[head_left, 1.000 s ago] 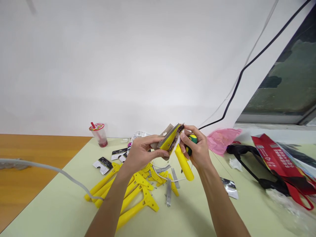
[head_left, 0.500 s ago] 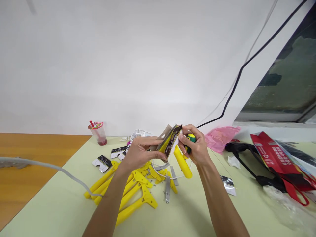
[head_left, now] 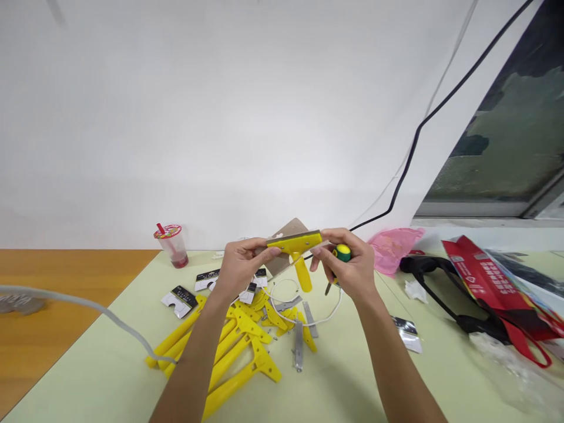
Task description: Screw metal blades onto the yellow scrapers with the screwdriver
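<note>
Cable (head_left: 106, 315), pale grey, curves in from the left edge above a brown wooden surface (head_left: 79, 270) and reaches a light green tabletop (head_left: 335, 382). Near the white wall stands a clear cup (head_left: 174, 249) with a red straw and a little red drink at the bottom. Nearer lie black-and-white cards (head_left: 180, 301) and a row of yellow handles (head_left: 231, 385). Above these, the left hand (head_left: 238, 264) has its grip pinching the left end of a yellow scraper (head_left: 295, 242), raised off the tabletop, its head level and its shaft pointing down. Behind it shows a see-through plastic sheet (head_left: 291, 226). Metal strips (head_left: 299, 346) and a white cord (head_left: 324, 321) lie below. The right hand (head_left: 352, 264) has fingertips at the scraper's right end, its grip closed around a green-and-yellow screwdriver (head_left: 342, 252); whether the fingertips pinch scraper or plastic, I cannot tell. Farther right are a pink bag (head_left: 394, 249), a crumpled tissue (head_left: 416, 291), a black strap (head_left: 434, 282) and a red bag (head_left: 484, 282)
</note>
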`<state>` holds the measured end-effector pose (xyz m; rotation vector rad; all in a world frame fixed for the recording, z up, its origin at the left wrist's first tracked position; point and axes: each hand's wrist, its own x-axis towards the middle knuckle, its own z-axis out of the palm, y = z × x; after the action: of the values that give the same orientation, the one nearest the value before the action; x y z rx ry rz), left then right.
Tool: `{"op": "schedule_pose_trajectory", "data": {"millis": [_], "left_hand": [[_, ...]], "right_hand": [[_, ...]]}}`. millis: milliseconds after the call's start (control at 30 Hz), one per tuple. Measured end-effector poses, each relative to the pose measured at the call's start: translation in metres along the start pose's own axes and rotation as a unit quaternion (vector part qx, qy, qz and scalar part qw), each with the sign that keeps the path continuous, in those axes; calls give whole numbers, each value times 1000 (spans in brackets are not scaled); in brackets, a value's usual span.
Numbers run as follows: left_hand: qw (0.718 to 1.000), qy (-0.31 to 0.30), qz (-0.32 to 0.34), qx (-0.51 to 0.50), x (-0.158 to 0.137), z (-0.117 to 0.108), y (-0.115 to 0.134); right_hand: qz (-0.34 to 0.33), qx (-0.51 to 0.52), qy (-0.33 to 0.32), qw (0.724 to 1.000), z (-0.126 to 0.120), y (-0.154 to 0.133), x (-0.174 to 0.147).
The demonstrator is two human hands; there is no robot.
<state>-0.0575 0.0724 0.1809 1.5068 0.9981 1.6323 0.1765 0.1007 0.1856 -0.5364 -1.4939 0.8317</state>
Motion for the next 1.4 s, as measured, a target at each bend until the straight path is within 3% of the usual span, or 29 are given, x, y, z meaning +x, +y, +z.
{"op": "schedule_pose_trajectory", "data": {"millis": [167,267,467,567,800,900,1067,1200,1400], "left_hand": [[999,44,31,-7,-3,-7,7],[997,67,37,-7,-5,-7,10],[998,32,-26,-52,-3,-4,13],[997,22,-38,-60,-2,-5,12],[993,-20,-97,-60,2,-14,9],[991,-49,-113,-48,3,-18,7],[987,-80,-122,-66,3,-15,2],[992,-55,-97,-52,3,-7,5],[999,-2,-33,8,-5,-2,17]], "right_hand": [[-42,-89,-12,995,-4,-1,-2],[-42,-81,-36,995,-4,0,-1],[-46,-82,-20,995,-2,0,2],[-14,-95,-44,994,-2,-2,3],[153,-98,-143,973,-4,-3,5],[191,-84,-139,968,-4,-5,7],[218,-75,-88,969,-3,1,12],[221,-71,-56,971,-2,11,13],[195,-66,-78,975,-4,3,10]]}}
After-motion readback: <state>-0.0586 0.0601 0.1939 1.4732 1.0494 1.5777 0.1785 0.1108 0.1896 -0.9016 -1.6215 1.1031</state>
